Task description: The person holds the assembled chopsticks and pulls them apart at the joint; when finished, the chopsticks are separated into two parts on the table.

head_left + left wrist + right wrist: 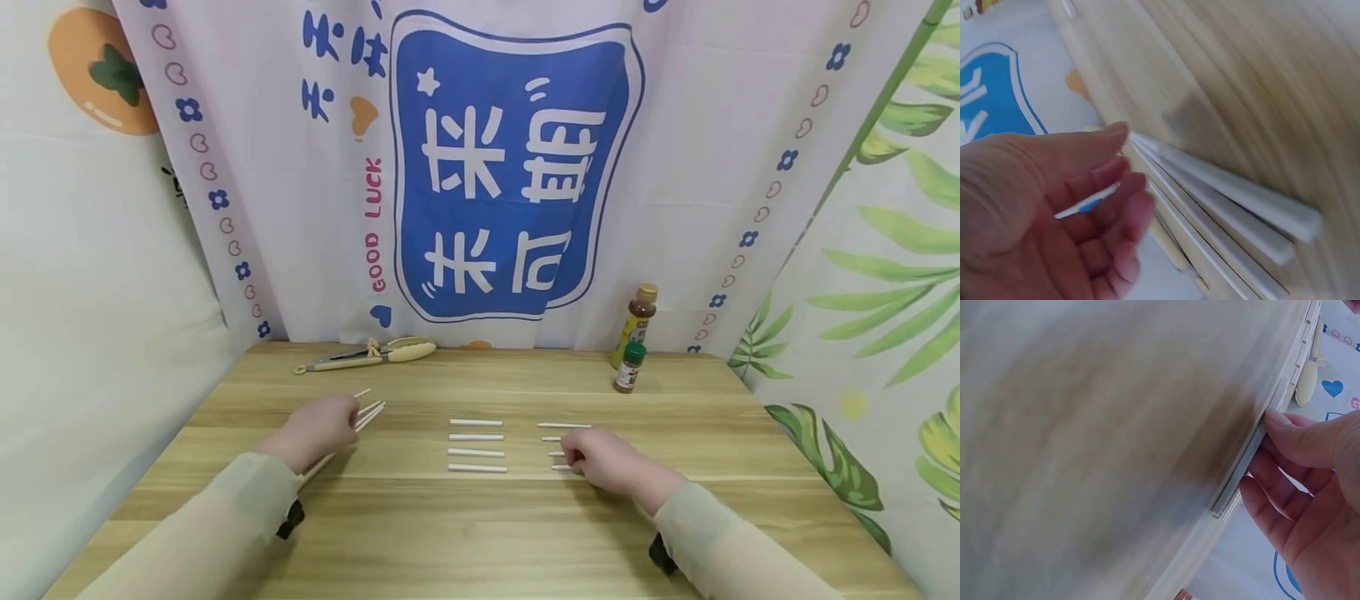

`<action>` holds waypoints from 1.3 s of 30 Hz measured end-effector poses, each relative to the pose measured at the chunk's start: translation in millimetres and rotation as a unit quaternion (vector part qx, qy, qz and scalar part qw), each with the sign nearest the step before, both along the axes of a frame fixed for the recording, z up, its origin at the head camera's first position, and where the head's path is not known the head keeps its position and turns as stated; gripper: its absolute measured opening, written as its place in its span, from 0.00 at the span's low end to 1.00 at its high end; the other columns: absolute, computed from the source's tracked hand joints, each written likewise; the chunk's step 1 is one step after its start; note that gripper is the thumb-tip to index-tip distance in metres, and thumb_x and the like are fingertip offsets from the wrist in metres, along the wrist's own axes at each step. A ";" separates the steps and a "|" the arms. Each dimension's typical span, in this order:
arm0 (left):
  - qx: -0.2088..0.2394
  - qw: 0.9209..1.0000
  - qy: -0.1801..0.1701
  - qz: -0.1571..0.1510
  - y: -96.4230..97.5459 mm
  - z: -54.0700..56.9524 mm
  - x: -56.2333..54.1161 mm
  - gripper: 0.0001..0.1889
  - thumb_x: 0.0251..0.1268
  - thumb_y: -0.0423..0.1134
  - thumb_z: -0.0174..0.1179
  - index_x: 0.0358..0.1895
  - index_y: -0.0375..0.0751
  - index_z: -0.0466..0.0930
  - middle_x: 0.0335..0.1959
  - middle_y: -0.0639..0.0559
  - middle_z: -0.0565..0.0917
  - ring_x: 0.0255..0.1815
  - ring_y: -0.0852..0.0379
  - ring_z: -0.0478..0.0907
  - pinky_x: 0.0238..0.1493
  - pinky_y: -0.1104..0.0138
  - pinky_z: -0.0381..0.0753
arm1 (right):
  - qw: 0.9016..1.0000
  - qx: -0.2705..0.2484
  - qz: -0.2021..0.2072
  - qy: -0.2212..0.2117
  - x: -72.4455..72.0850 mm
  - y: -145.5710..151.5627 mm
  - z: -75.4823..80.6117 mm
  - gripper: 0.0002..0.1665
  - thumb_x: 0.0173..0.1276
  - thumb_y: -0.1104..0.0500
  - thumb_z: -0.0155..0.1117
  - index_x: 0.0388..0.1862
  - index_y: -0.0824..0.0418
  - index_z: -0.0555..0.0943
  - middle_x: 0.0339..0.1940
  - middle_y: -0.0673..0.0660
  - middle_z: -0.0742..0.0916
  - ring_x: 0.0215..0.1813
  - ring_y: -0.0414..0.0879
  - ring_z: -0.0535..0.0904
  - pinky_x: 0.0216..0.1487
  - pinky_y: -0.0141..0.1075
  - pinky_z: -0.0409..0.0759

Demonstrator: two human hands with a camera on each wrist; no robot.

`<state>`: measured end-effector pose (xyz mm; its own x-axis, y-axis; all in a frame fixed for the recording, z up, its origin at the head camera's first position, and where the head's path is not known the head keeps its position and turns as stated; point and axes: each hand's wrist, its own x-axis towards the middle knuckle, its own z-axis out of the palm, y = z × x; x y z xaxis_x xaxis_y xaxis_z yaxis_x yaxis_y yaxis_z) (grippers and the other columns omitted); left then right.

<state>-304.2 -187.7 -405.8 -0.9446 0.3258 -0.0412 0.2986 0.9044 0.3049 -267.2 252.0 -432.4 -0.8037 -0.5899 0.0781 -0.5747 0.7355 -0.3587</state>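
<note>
In the head view my left hand (321, 429) is over several long white sticks (371, 414) that look like chopsticks. Thumb and curled fingertips pinch them where they cross; their thicker ends (1285, 212) fan out in the left wrist view. My right hand (600, 457) pinches a short white stick (1238, 478) lying in the right-hand row, thumb on one side and fingers on the other. Other sticks (562, 426) of that row, with thin tips pointing left, are partly hidden by the hand. Between the hands lies a second row of short white sticks (476, 452), parallel to one another.
Tongs (375, 355) with cream ends lie along the wooden table's (480, 533) back edge. At the back right stand a yellow-labelled bottle (637, 321) and a small green-capped jar (630, 368). Printed curtains (712, 125) hang behind and beside the table.
</note>
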 end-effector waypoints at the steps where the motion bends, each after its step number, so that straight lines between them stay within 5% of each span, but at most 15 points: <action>1: -0.006 1.000 -0.008 0.004 -4.3 -1.3 1.0 0.08 0.50 0.32 0.65 0.26 0.43 0.73 0.23 0.53 0.74 0.24 0.53 0.70 0.25 0.59 0.69 | 1.000 0.001 0.000 0.001 0.0 -0.3 0.1 0.17 0.56 0.76 0.66 0.23 0.57 0.73 0.22 0.47 0.75 0.27 0.39 0.68 0.28 0.34 0.69; 8: -0.019 0.999 -0.042 0.013 -14.9 -7.8 6.2 0.07 0.51 0.29 0.62 0.29 0.41 0.73 0.24 0.51 0.74 0.25 0.52 0.71 0.27 0.58 0.71 | 1.000 0.010 -0.002 0.000 -1.3 0.0 -3.6 0.17 0.56 0.76 0.66 0.23 0.56 0.73 0.22 0.46 0.75 0.27 0.39 0.69 0.28 0.34 0.69; 15: 0.022 0.999 -0.038 0.008 -11.9 -15.2 5.8 0.04 0.54 0.29 0.59 0.28 0.41 0.74 0.23 0.51 0.74 0.23 0.53 0.70 0.26 0.60 0.70 | 1.000 0.016 -0.006 -0.002 0.4 -1.3 -5.3 0.17 0.56 0.75 0.67 0.23 0.56 0.73 0.23 0.46 0.75 0.27 0.39 0.69 0.29 0.34 0.70; 21: 0.086 0.995 -0.049 0.019 11.3 -3.0 7.5 0.04 0.63 0.31 0.57 0.31 0.41 0.73 0.24 0.50 0.74 0.25 0.53 0.71 0.26 0.61 0.72 | 1.000 0.014 -0.005 -0.005 -2.4 -0.8 -5.3 0.16 0.58 0.74 0.67 0.23 0.56 0.73 0.22 0.46 0.75 0.27 0.39 0.70 0.29 0.35 0.70; 30: 0.183 0.977 -0.061 -0.092 75.3 19.1 20.7 0.00 0.70 0.28 0.55 0.39 0.34 0.75 0.28 0.50 0.76 0.26 0.57 0.75 0.27 0.63 0.77 | 0.999 0.021 -0.014 -0.019 -3.2 1.0 -1.3 0.15 0.62 0.71 0.67 0.25 0.54 0.74 0.23 0.45 0.76 0.27 0.39 0.70 0.30 0.35 0.71; 35: 0.179 0.967 -0.049 -0.173 107.9 19.3 28.9 0.03 0.71 0.29 0.56 0.39 0.34 0.78 0.30 0.53 0.77 0.31 0.58 0.74 0.34 0.62 0.76 | 0.999 0.009 -0.018 -0.029 -2.9 1.0 3.9 0.12 0.62 0.71 0.67 0.28 0.56 0.76 0.25 0.46 0.76 0.29 0.40 0.71 0.32 0.36 0.72; 39: 0.181 0.961 -0.044 -0.206 128.2 15.1 32.1 0.03 0.70 0.28 0.57 0.37 0.37 0.78 0.29 0.56 0.77 0.31 0.59 0.73 0.34 0.63 0.75 | 0.998 -0.053 -0.033 -0.030 -2.0 -4.3 13.8 0.08 0.66 0.71 0.64 0.32 0.60 0.79 0.29 0.50 0.80 0.32 0.41 0.73 0.34 0.37 0.75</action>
<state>-272.2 -59.5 -390.7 -0.7311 0.6784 0.0726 0.5669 0.5448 0.6179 -269.2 247.7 -418.6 -0.8458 -0.5262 0.0876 -0.5012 0.7278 -0.4680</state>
